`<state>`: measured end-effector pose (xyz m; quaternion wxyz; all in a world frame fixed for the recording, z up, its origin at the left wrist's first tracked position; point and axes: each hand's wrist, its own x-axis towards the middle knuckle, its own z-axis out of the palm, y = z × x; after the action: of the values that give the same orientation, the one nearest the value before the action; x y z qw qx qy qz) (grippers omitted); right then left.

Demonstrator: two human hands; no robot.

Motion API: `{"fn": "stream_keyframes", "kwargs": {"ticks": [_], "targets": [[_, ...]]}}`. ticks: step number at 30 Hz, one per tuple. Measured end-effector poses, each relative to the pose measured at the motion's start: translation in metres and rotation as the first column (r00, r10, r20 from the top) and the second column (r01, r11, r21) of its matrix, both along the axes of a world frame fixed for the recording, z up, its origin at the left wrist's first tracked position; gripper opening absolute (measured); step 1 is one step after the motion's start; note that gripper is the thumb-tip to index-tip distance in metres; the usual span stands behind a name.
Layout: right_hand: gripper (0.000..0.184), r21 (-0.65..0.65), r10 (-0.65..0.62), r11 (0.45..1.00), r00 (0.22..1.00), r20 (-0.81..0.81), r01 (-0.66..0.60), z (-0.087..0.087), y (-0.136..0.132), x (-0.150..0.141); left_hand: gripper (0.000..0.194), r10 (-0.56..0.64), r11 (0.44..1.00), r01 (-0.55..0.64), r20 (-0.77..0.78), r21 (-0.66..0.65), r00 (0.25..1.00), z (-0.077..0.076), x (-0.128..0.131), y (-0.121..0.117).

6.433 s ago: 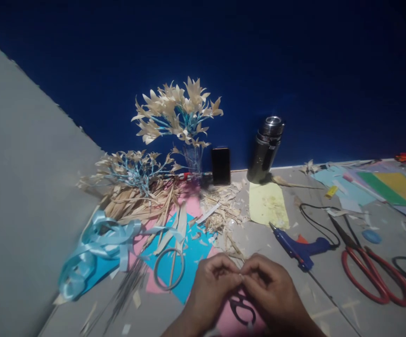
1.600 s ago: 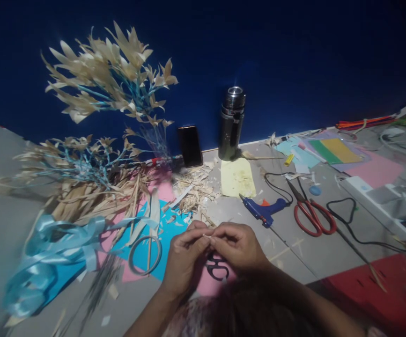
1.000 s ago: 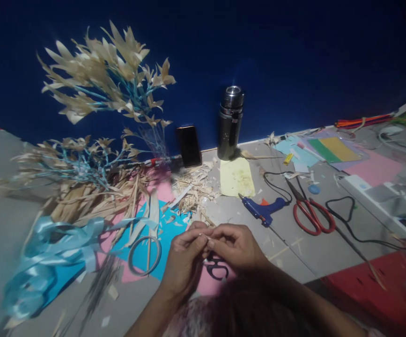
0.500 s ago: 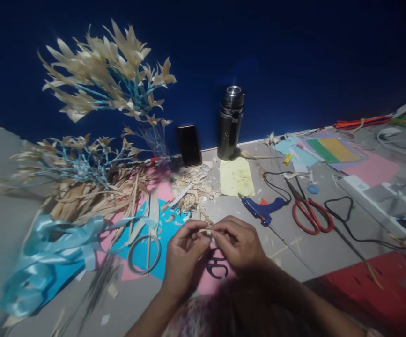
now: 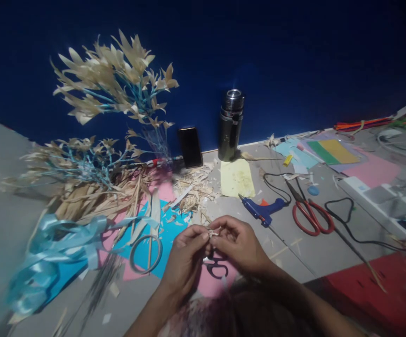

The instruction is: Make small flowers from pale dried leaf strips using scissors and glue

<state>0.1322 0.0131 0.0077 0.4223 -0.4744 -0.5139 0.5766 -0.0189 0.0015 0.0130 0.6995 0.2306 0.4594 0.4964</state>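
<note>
The left hand point(image 5: 186, 255) and right hand point(image 5: 240, 245) are close together – both pinch a tiny pale bit point(image 5: 214, 233). It is held over pink paper point(image 5: 209, 285) on the worktop point(image 5: 311, 248), near black loop handles point(image 5: 218, 266).

Glue gun point(image 5: 265, 212) beyond right hand point(image 5: 239, 245)

A tall, dark metallic flask point(image 5: 229, 135) with a shiny silver lid stands upright before the deep blue wall point(image 5: 294, 61); to its left a black rectangular smartphone point(image 5: 190, 148) leans back, and a marked, pale yellow paper sheet point(image 5: 238, 179) lies flat just in front. Farther right, a flat green-and-yellow sheet point(image 5: 334, 150) rests beside pink paper point(image 5: 380, 167), near a white, oblong plastic power strip point(image 5: 372, 202).
</note>
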Motion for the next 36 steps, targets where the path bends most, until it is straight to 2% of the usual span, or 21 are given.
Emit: {"fn": "stream_keyframes", "kwargs": {"ticks": [2, 5, 8, 10, 12, 15, 17, 19, 21, 24, 27, 30, 36], "targets": [[0.022, -0.040, 0.037, 0.998, 0.995, -0.098, -0.042, -0.005, 0.001, -0.002, 0.020, 0.000, 0.998, 0.007, 0.112, -0.064, 0.994, -0.004, 0.002, 0.000], [0.029, -0.068, 0.047, 0.995, 0.965, -0.260, -0.067, -0.013, 0.003, -0.003, 0.019, -0.043, 0.995, 0.057, 0.173, -0.079, 0.984, -0.011, 0.003, 0.000], [0.028, -0.064, 0.055, 0.995, 0.958, -0.283, -0.076, -0.018, 0.005, -0.001, 0.019, -0.089, 0.993, 0.099, 0.163, -0.059, 0.983, -0.017, 0.003, -0.001], [0.023, -0.018, 0.026, 0.999, 0.974, -0.223, -0.031, -0.017, 0.007, 0.001, 0.017, -0.080, 0.996, 0.082, 0.072, -0.030, 0.994, -0.018, 0.003, -0.002], [0.016, 0.041, -0.025, 0.999, 0.990, -0.137, 0.031, -0.015, 0.008, 0.002, 0.017, -0.008, 1.000, 0.010, -0.067, 0.028, 0.998, -0.015, 0.002, -0.003], [0.013, 0.020, -0.028, 0.999, 0.997, -0.068, 0.029, -0.010, 0.008, 0.001, 0.017, 0.109, 0.983, -0.060, -0.280, 0.176, 0.954, -0.004, -0.001, -0.002], [0.014, -0.036, 0.019, 0.999, 0.997, -0.080, -0.022, -0.008, 0.007, 0.000, 0.020, 0.099, 0.959, 0.017, -0.389, 0.284, 0.916, 0.003, -0.003, 0.001], [0.015, -0.061, 0.052, 0.996, 0.994, -0.093, -0.058, -0.007, 0.007, -0.001, 0.019, 0.063, 0.941, 0.089, -0.429, 0.327, 0.901, 0.006, -0.004, 0.004], [0.017, -0.080, 0.062, 0.994, 0.993, -0.097, -0.069, -0.008, 0.007, -0.001, 0.019, 0.040, 0.955, 0.076, -0.376, 0.287, 0.926, 0.004, -0.003, 0.006], [0.024, -0.136, 0.073, 0.987, 0.988, -0.134, -0.091, -0.010, 0.007, 0.000, 0.022, 0.051, 0.990, -0.029, -0.166, 0.137, 0.985, -0.003, 0.000, 0.008], [0.030, -0.169, 0.083, 0.979, 0.980, -0.179, -0.114, -0.012, 0.008, 0.000, 0.026, 0.099, 0.995, -0.099, -0.026, 0.009, 0.995, -0.008, 0.003, 0.008], [0.032, -0.178, 0.101, 0.975, 0.977, -0.188, -0.135, -0.013, 0.008, 0.000, 0.026, 0.141, 0.990, -0.141, -0.001, -0.004, 0.990, -0.009, 0.005, 0.008], [0.028, -0.119, 0.109, 0.986, 0.990, -0.084, -0.118, -0.011, 0.007, -0.001, 0.025, 0.175, 0.984, -0.175, -0.007, 0.046, 0.984, -0.008, 0.006, 0.006]]}}
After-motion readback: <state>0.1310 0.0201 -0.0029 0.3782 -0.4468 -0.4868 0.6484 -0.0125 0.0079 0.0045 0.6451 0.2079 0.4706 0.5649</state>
